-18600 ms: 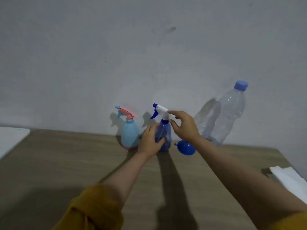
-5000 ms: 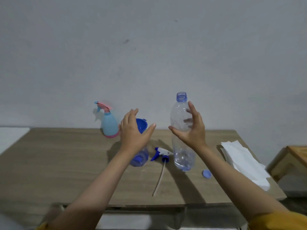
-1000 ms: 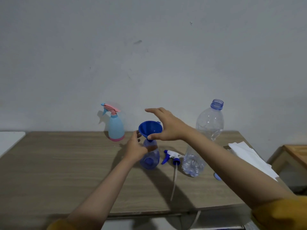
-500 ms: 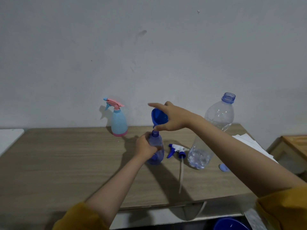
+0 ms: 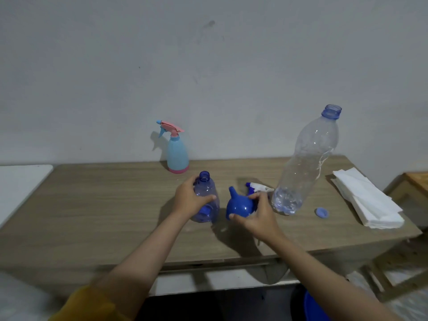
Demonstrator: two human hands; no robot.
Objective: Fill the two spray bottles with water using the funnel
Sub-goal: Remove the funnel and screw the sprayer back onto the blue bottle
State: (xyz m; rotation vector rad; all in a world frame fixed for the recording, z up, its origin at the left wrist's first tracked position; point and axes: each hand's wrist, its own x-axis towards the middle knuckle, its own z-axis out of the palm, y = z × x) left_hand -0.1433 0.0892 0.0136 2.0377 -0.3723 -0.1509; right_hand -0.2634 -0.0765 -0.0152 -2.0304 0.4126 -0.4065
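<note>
My left hand (image 5: 189, 200) grips the open dark blue spray bottle (image 5: 206, 200), which stands upright on the table with no sprayer on its neck. Just to its right, my right hand (image 5: 258, 214) holds the blue funnel (image 5: 239, 206) mouth-down on the table, spout pointing up. The blue and white sprayer head (image 5: 258, 187) lies behind my right hand. A light blue spray bottle with a pink sprayer (image 5: 176, 150) stands at the back by the wall. The big clear water bottle (image 5: 305, 163) stands uncapped to the right, with a little water at its bottom.
The wooden table (image 5: 97, 209) ends close in front and at the right. A blue bottle cap (image 5: 322, 212) lies right of the water bottle. A stack of white paper towels (image 5: 368, 200) sits at the right edge. A wooden stool (image 5: 414, 184) stands beyond. Something blue (image 5: 312, 309) is below the table.
My right hand lifted the funnel off the dark blue bottle's neck and brought it down to the table at the bottle's right, turned mouth-down. My left hand stayed on the bottle.
</note>
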